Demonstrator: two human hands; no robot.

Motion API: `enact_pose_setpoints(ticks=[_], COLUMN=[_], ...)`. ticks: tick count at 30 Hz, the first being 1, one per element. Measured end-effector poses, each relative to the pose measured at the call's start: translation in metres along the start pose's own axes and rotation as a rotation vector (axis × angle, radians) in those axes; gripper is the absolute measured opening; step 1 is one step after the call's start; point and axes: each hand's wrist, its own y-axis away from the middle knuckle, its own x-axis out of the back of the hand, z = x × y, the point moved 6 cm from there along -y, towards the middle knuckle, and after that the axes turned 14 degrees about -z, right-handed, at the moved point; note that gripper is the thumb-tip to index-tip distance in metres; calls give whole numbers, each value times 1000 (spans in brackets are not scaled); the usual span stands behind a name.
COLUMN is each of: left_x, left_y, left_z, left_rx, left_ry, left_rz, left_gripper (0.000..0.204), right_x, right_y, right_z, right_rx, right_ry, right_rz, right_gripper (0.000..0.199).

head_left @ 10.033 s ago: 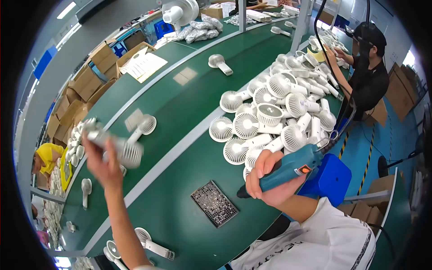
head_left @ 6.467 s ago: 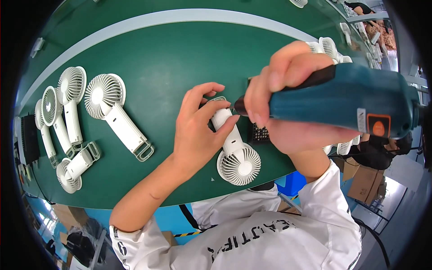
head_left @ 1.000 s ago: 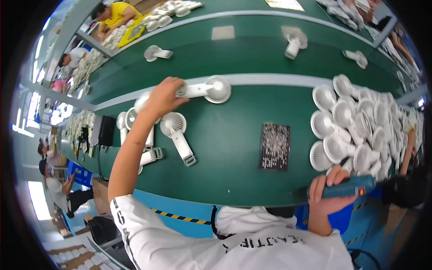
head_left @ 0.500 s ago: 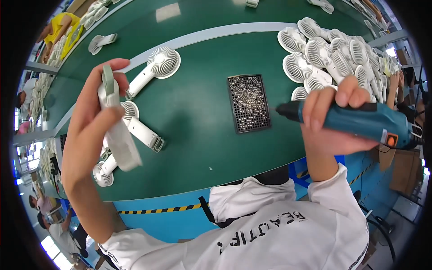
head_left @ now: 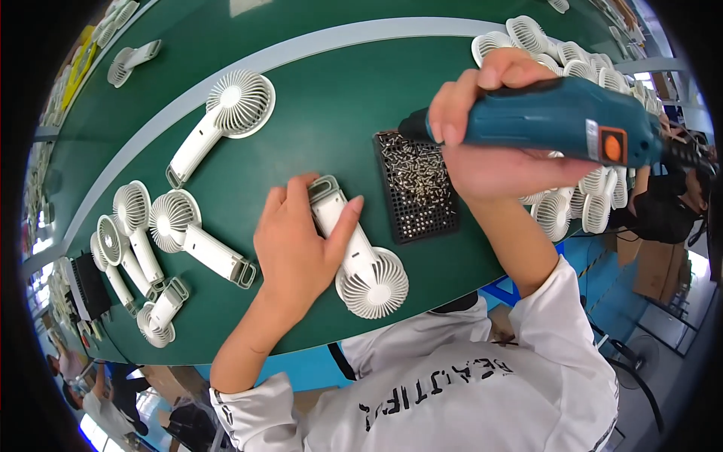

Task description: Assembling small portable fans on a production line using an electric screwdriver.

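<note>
A white handheld fan (head_left: pixel 354 256) lies on the green table with its round grille toward me. My left hand (head_left: pixel 295 245) is closed around its handle, near the end with the metal-looking loop. In my right hand (head_left: pixel 489 169) is a teal electric screwdriver (head_left: pixel 557 117), held sideways with its black nose pointing left. That nose is over the far edge of a black perforated tray (head_left: pixel 388 197), and its tip cannot be made out. Small metal screws (head_left: pixel 416 177) lie heaped and standing in the tray's holes, to the right of the held fan.
Several white fans lie left of my hand, including one (head_left: pixel 215 255) close to my wrist and another (head_left: pixel 197 151) farther off. A pile of fans (head_left: pixel 553 215) is at the right, partly behind my right arm. A pale strip (head_left: pixel 361 32) crosses the table's far side.
My left hand has brought the fan down from the air onto the table, toward the middle, and turned it. My right hand has moved the screwdriver left, over the screw tray.
</note>
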Motion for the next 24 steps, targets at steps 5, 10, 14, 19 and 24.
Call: enact_pose_setpoints(ticks=[5,10,14,19,24], left_x=[-8,-7,6,16,12], left_y=[3,4,18,27,30], left_z=[-7,-7,-12,0,2], left_rx=[-89,-154,-278,-410,-520], left_ry=[-320,-229,-51,63,85], left_rz=[70,175,285,318,360], left_gripper=[43,43,37,40,31], right_x=[-11,-9,-22,-60,-80], right_y=[-7,-10,-10,-19,-20], right_z=[-11,1,-15,-43,-37], right_rx=[-21,-48,-62,-173,-225], right_ry=[-47,17,0,-142,-134], right_rz=[-136,-172,-112,111,92], right_gripper=[90,86,75,41,31])
